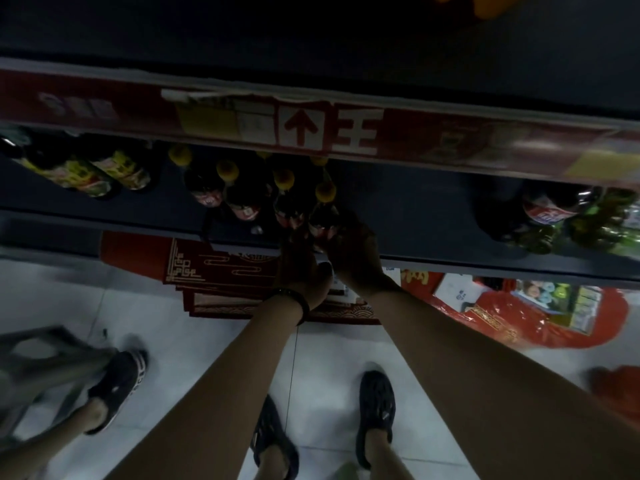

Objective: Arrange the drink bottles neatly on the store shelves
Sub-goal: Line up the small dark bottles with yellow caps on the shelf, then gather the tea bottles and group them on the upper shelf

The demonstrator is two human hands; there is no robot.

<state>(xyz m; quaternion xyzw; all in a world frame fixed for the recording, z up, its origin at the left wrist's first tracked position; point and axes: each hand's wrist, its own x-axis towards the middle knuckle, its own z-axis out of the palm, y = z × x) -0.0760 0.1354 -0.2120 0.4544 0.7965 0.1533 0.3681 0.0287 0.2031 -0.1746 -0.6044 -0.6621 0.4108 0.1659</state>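
Note:
Several dark drink bottles with yellow caps (284,178) stand in a cluster on the dim lower shelf (138,209). My right hand (349,251) wraps round the base of the rightmost bottle (325,202) at the shelf's front edge. My left hand (301,268), with a black band at the wrist, reaches up beside it, and its fingers curl at the base of the neighbouring bottle (289,211). The two hands touch each other. The shade hides the fingertips.
Bottles with yellow-green labels (100,171) stand at the shelf's left; a large cola bottle (547,211) and green bottles (595,226) at its right. A red price strip (415,133) edges the shelf above. Red boxes (221,268) and red gift packs (540,313) lie on the floor. Another person's foot (117,382) and a grey stool (38,362) are at the left.

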